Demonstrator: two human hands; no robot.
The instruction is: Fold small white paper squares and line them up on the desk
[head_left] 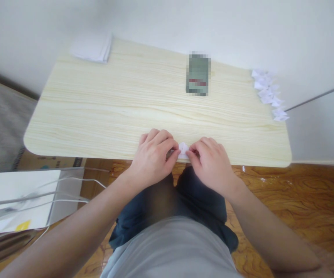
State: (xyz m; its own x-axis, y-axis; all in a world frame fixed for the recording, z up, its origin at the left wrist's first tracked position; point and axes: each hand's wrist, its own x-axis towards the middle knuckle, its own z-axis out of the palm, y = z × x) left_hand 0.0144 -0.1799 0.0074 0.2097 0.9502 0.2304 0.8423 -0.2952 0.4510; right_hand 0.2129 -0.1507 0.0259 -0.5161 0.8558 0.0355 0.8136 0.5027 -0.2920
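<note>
A small folded piece of white paper (183, 149) lies at the near edge of a light wooden table (112, 112). My left hand (154, 156) pinches its left side with curled fingers. On the other side, my right hand (210, 162) pinches the same paper from the right. Both hands rest on the table's front edge, touching each other across the paper. Most of the paper is hidden under my fingers.
A stack of white paper sheets (93, 49) lies at the far left corner. Several small folded white paper pieces (268, 94) are piled along the right edge. A blurred dark object (198, 74) lies at the far middle. White bag and cables (19, 200) sit on the floor left.
</note>
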